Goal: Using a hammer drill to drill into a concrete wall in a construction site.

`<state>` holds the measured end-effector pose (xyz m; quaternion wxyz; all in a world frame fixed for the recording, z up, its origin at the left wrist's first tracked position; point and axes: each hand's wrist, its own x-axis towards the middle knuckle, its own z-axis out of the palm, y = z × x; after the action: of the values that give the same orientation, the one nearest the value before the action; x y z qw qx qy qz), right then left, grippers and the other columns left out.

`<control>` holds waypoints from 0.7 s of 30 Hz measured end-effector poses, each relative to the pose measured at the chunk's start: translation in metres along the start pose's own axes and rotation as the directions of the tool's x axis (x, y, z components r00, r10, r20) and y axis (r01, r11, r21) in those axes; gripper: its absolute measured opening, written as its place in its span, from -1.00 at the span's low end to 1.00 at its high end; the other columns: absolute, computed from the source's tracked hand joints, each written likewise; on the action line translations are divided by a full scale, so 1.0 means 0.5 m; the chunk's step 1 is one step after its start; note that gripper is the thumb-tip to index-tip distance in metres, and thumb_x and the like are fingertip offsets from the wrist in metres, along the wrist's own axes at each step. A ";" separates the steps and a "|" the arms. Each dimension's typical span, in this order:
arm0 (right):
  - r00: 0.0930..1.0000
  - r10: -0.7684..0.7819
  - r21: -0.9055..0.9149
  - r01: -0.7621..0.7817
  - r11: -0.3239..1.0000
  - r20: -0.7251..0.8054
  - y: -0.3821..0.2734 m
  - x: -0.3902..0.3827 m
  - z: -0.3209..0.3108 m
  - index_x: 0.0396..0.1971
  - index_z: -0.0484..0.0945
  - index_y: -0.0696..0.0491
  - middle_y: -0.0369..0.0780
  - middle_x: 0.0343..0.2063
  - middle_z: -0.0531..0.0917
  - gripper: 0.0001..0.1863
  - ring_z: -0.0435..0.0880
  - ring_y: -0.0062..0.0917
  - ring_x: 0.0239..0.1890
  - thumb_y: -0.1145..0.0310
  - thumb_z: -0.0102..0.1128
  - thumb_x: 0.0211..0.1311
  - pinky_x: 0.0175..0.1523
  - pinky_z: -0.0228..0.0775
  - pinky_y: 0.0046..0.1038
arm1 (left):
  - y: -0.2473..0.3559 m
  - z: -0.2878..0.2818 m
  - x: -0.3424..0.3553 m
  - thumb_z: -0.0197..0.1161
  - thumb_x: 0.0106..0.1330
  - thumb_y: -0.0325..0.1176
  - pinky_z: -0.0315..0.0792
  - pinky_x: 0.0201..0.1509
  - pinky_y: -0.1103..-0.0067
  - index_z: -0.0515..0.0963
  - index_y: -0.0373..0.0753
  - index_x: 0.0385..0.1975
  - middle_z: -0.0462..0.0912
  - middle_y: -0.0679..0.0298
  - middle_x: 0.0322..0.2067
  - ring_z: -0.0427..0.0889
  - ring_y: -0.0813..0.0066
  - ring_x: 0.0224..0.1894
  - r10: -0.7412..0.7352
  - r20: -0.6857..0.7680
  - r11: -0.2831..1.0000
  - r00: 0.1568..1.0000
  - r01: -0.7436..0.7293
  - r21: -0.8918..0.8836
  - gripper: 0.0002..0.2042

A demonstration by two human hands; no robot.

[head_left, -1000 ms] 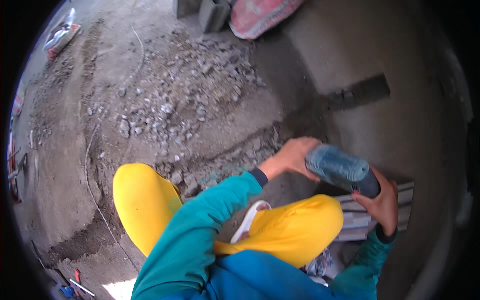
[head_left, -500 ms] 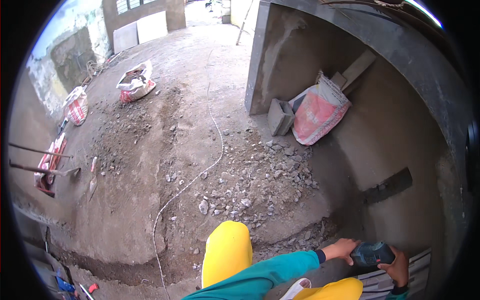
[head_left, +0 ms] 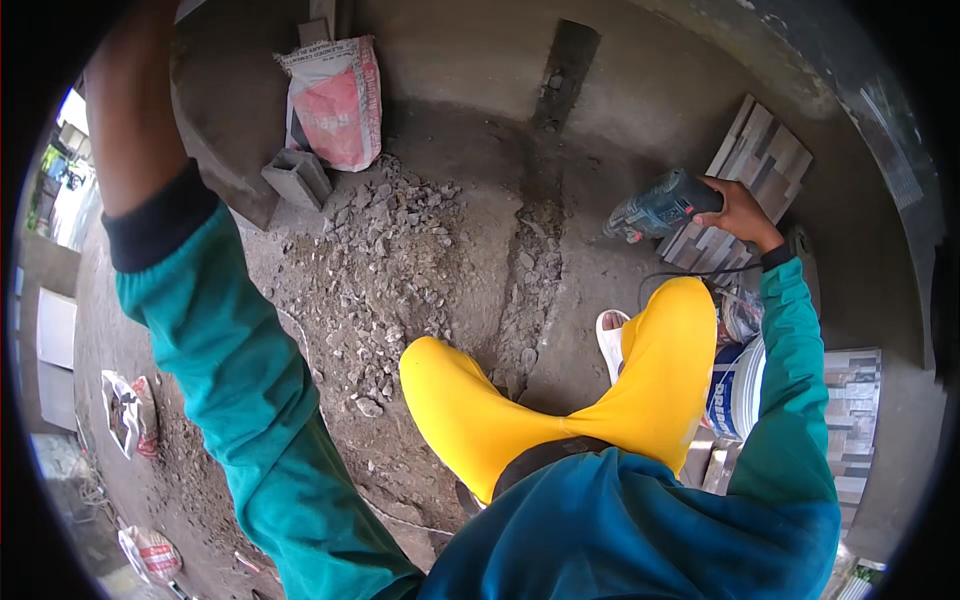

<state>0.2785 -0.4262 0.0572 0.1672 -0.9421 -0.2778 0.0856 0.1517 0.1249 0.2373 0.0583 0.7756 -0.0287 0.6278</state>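
Gripping the elongated, dark blue-green power tool (head_left: 662, 205) at the frame's upper right with my right hand (head_left: 742, 212) closed around one end, I cannot tell the grip of my left hand (head_left: 130, 45), upper left.

Power tool (head_left: 655, 207): dark blue-green casing, black rear section, small red marks. Cord (head_left: 722, 272): black. Trousers (head_left: 655, 365): plain bright yellow. Sleeves (head_left: 235, 350): teal green; cuffs (head_left: 165, 222): very dark navy. Shirt front (head_left: 640, 530): plain blue. Sandal (head_left: 606, 345): white. Bucket (head_left: 747, 395): white, with a blue printed band. Upper panel (head_left: 765, 155) and lower panel (head_left: 850, 410): 2 noted, both patterned in staggered strips of grey, beige and brown. Sack (head_left: 340, 110): whitish, broad faded-red block. Hollow block (head_left: 297, 178): plain grey. Rubble (head_left: 385, 225): mixed greys. Wall (head_left: 670, 90): mottled grey-brown.
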 end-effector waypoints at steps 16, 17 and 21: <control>0.981 0.191 0.125 -0.195 0.973 0.045 0.080 0.008 0.009 0.12 0.47 0.22 -0.16 -0.34 0.66 -0.27 0.60 -0.51 -0.37 0.18 0.50 -0.05 -0.12 0.44 -0.46 | -0.129 0.150 -0.128 0.44 0.10 -0.37 0.48 -0.12 0.54 0.56 -0.27 -0.16 0.66 0.23 -0.30 0.64 0.42 -0.27 -0.168 0.513 0.986 0.842 0.138 0.096 -0.68; 0.991 0.136 0.093 -0.135 0.986 -0.011 0.088 0.015 0.010 0.10 0.48 0.22 -0.14 -0.30 0.66 -0.29 0.62 -0.48 -0.32 0.17 0.50 -0.05 -0.08 0.43 -0.45 | -0.115 0.140 -0.140 0.44 0.10 -0.37 0.48 -0.11 0.53 0.55 -0.27 -0.15 0.66 0.23 -0.30 0.63 0.41 -0.26 -0.167 0.503 0.986 0.848 0.148 0.077 -0.67; 0.995 -0.073 -0.016 0.072 0.997 -0.070 0.108 0.033 0.007 0.09 0.45 0.20 -0.24 -0.46 0.60 -0.40 0.52 -0.64 -0.57 0.28 0.43 0.06 -0.35 0.40 -0.55 | -0.042 0.102 -0.199 0.44 0.10 -0.36 0.47 -0.10 0.52 0.55 -0.27 -0.14 0.65 0.22 -0.29 0.63 0.41 -0.25 -0.173 0.471 0.981 0.865 0.196 -0.001 -0.66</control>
<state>0.3179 -0.4589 0.0335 0.1739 -0.9349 -0.3062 0.0443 0.1827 0.1366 0.1284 0.1283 0.9017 0.0172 0.4126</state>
